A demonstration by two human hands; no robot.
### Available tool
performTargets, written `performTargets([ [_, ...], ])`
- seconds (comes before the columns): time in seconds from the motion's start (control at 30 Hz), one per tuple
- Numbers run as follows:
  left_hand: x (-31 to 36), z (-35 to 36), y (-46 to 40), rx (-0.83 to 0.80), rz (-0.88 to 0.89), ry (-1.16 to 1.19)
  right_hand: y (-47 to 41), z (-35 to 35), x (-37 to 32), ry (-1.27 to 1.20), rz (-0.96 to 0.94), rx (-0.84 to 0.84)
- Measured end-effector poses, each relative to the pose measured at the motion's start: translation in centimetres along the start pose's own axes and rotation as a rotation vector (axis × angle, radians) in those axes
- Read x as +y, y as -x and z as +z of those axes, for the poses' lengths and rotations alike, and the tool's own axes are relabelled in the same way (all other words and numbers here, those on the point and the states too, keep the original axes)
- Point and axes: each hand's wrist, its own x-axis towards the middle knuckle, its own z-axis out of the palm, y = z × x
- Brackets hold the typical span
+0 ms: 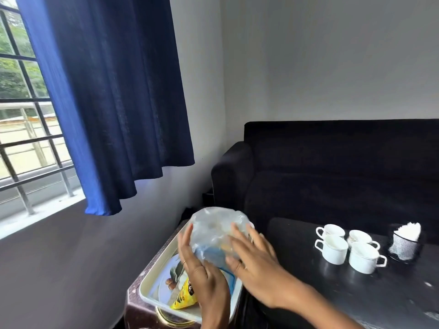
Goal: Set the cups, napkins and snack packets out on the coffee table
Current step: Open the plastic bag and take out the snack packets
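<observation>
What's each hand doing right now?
Left hand: holding the clear plastic packet from its left side.
Right hand: fingers spread, pressing the packet's right side.

Blue curtain (114,103) beside barred window (21,115) (daylit), black sofa (332,167) against white wall (332,55).

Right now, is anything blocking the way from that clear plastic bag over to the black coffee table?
Nothing visible does. Both hands, left hand and right hand, hold the clear bag above the tray. The near part of the coffee table lies bare; the cups and napkin holder stand farther right.
</observation>
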Motion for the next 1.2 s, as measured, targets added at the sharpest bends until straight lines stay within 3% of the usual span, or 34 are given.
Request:
performTargets([
  [0.13,0.0,-0.4,0.0,0.142,-0.108,-0.067,0.9,2.4,-1.2,-0.129,-0.042,-0.1],
  [0.3,-0.1,-0.7,-1.1,0.101,-0.484,0.295,1.1,3.1,-1.1,-0.009,-0.106,-0.106],
  [0.5,0.8,-0.2,0.3,-0.09,-0.813,0.66,1.7,3.2,1.7,0.122,-0.144,0.119],
  [0.63,1.5,0.5,2.0,-0.298,-0.872,0.728,3.7,2.7,3.7,0.149,-0.119,0.288],
  [0.7,2.2,1.4,3.2,-0.363,-0.801,0.644,4.9,1.8,4.8,0.151,-0.153,0.432],
  [0.8,2.1,3.0,5.3,-0.4,-0.55,0.28,6.7,0.1,6.5,0.145,-0.181,0.587],
  [0.9,1.5,3.6,6.8,-0.46,-0.141,-0.133,8.8,-1.7,7.7,0.12,-0.106,0.642],
  [1.0,1.0,3.9,7.8,-0.623,0.223,-0.342,11.0,-3.2,9.0,0.079,-0.063,0.694],
  [1.07,0.9,4.4,8.8,-0.68,0.306,-0.372,12.1,-3.8,9.9,0.032,-0.038,0.745],
  [1.2,0.7,5.6,12.8,-0.721,0.249,-0.278,13.9,-4.2,11.6,-0.108,0.073,0.815],
])
